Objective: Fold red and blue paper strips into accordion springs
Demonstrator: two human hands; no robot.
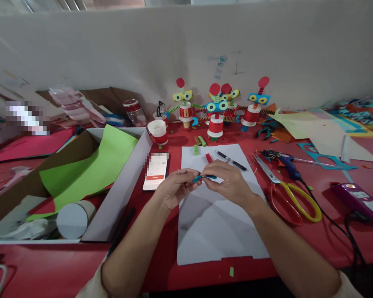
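Observation:
My left hand [180, 185] pinches one end of a small blue paper strip [197, 179] above the white sheet [220, 231]. From the right, my right hand [228, 182] grips the same strip between thumb and fingers. The strip looks folded or narrow; fingers cover part of it. Just beyond the hands lie a black pen [231, 160], a red folded paper spring [208, 158] and a green folded paper spring [196, 150]. A phone [156, 171] with a lit screen rests left of the sheet.
Several paper-cup robot figures [215, 126] stand at the back, near a stack of cups [158, 131]. A box [124, 182] of coloured paper is on the left. Large scissors [278, 182], a blue glue gun [287, 163] and a purple device [360, 203] with cords lie right.

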